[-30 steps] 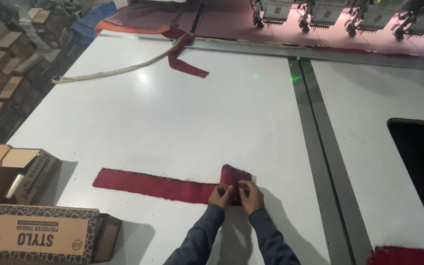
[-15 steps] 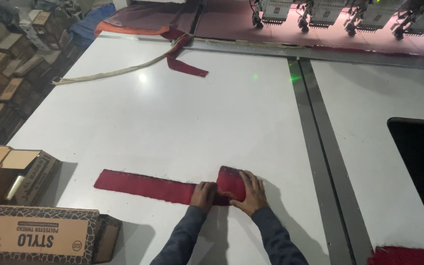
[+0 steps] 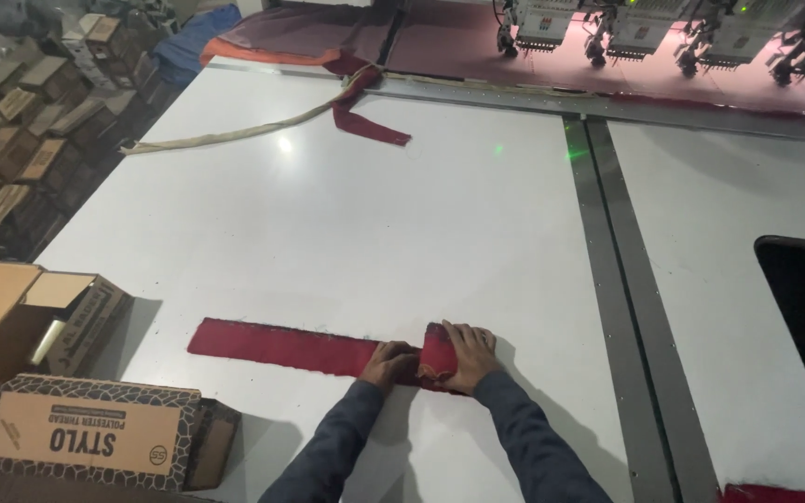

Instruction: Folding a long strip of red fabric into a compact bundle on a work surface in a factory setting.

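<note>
Counting from the left edge, two cardboard boxes sit beside the white table (image 3: 347,233): an open brown box (image 3: 11,321) with its flaps up, holding a pale roll that lies just inside, and a closed patterned carton (image 3: 95,433) in front of it; what that one holds cannot be told. Farther back on the left, many more stacked cartons (image 3: 20,121) fade into the dark. One long red fabric strip (image 3: 281,346) lies flat on the table, its right end wound into a small roll (image 3: 438,354). Both hands rest on that roll. One left hand (image 3: 390,361) presses the strip just beside the roll, fingers held close together and curled down. One right hand (image 3: 466,352) lies over the roll, fingers slightly spread across its top. Toward the far edge, a second red strip (image 3: 365,126) trails beside one cream cord (image 3: 235,132). Two grey rails (image 3: 612,307) run along the table's right part.
</note>
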